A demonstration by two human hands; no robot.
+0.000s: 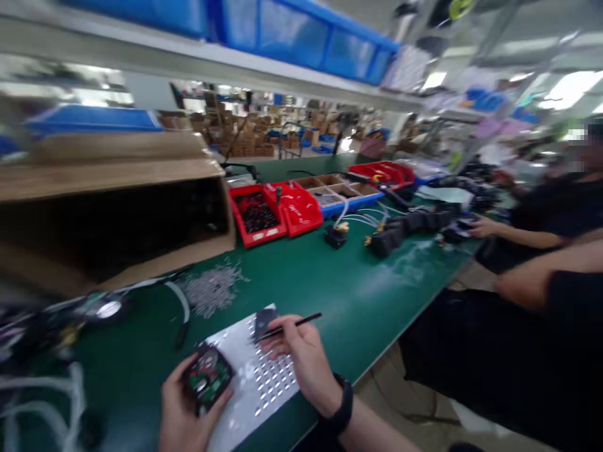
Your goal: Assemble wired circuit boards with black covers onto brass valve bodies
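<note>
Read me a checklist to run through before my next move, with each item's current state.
1. Black case held in the left hand: ok.
2. Green board inside the case in view: ok.
3. Thin black stick held in the right hand: ok.
4. Stick's tip touching the dark block: cannot tell, too blurred.
5. White sheet lying on the green table: ok.
6. Co-worker's hand apart from the sheet: ok.

One circuit unit [210, 375], one pen-like tool [309, 319], perhaps three red bins [264, 235].
</note>
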